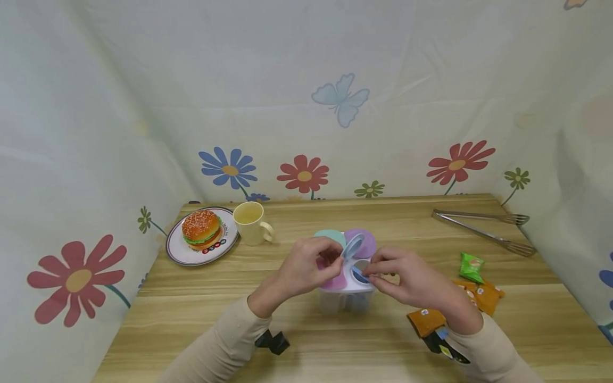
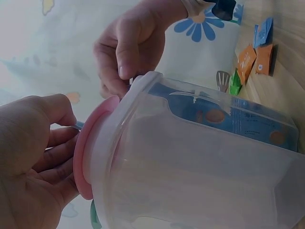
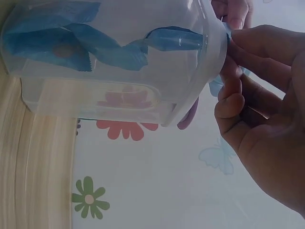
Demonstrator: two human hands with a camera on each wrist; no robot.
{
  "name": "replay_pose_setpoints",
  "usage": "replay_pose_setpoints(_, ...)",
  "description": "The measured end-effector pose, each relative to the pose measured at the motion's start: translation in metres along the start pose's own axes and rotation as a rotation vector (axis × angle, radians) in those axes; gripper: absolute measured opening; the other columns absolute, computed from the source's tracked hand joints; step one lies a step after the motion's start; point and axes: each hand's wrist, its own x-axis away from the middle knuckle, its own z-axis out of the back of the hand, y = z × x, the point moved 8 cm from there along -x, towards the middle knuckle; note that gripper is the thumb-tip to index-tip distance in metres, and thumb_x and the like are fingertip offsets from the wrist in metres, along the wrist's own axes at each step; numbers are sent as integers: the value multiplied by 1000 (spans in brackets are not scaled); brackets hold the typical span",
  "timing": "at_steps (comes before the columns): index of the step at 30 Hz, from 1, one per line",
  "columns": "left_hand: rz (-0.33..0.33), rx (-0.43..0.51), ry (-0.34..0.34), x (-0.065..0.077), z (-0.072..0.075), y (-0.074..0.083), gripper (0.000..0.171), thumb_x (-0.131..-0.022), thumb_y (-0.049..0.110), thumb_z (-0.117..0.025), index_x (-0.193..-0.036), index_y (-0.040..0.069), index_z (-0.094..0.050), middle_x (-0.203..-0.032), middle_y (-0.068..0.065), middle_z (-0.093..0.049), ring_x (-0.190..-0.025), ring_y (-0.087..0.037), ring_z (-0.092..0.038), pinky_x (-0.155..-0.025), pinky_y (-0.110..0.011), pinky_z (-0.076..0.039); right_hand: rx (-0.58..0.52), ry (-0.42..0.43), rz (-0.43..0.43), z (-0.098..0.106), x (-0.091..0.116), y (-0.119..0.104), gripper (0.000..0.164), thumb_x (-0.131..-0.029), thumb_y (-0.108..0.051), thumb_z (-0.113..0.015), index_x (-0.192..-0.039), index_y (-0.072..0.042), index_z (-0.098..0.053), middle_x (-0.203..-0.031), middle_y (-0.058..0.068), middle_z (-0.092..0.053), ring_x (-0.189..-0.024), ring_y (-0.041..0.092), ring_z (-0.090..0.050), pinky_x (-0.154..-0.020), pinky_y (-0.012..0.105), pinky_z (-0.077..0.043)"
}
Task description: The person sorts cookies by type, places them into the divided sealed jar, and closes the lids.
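A clear container with a white top stands on the table between my hands. Its round flip lids are pink, teal, purple and light blue. My left hand pinches the raised light blue lid beside the pink one. At the uncovered round opening, my right hand pinches a small blue packet, which reaches down into the container. The right wrist view shows more blue packets inside the same compartment. Some right fingertips are hidden behind the rim.
Orange packets and a green packet lie right, partly under my right forearm. Metal tongs rest at the back right. A yellow mug and a plate with a burger stand back left.
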Motion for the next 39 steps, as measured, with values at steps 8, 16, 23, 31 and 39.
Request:
replay_pose_setpoints(8,-9,1,5,-1,1,1,13,-81,5,-73,-94,4,-69,-82,-1,-68,-69,-4,-59,-64,-14,-54,36,-39,23,-6,0,-1,4,-83,-11,-76,-85,-13,-73,-90,-7,-55,-79,3,-49,-66,16,-48)
replay_pose_setpoints(16,-10,4,4,0,0,0,13,-82,5,-72,-95,4,-69,-83,-3,-68,-70,-4,-60,-65,-15,-54,24,-10,-45,-4,2,5,10,-82,-12,-76,-91,-14,-73,-94,-7,-63,-82,6,-57,-69,21,-54)
replay_pose_setpoints(23,-7,7,6,0,0,0,14,-82,5,-73,-95,4,-69,-83,-1,-68,-70,-4,-60,-64,-15,-55,4,37,-100,5,6,11,18,-81,-8,-76,-97,-17,-72,-95,-8,-67,-81,4,-60,-68,23,-56)
replay_pose_setpoints(31,-9,11,15,0,2,-1,13,-81,4,-73,-93,4,-69,-81,-1,-67,-69,-4,-59,-63,-15,-55,25,60,-136,14,13,17,21,-81,-6,-76,-98,-17,-71,-93,-10,-69,-79,1,-59,-68,23,-56)
replay_pose_setpoints(39,-26,17,14,-1,1,1,13,-81,4,-73,-93,3,-68,-81,-2,-68,-69,-5,-60,-63,-14,-54,81,78,-159,20,25,23,24,-79,-4,-77,-98,-18,-70,-92,-10,-69,-78,1,-60,-68,24,-56)
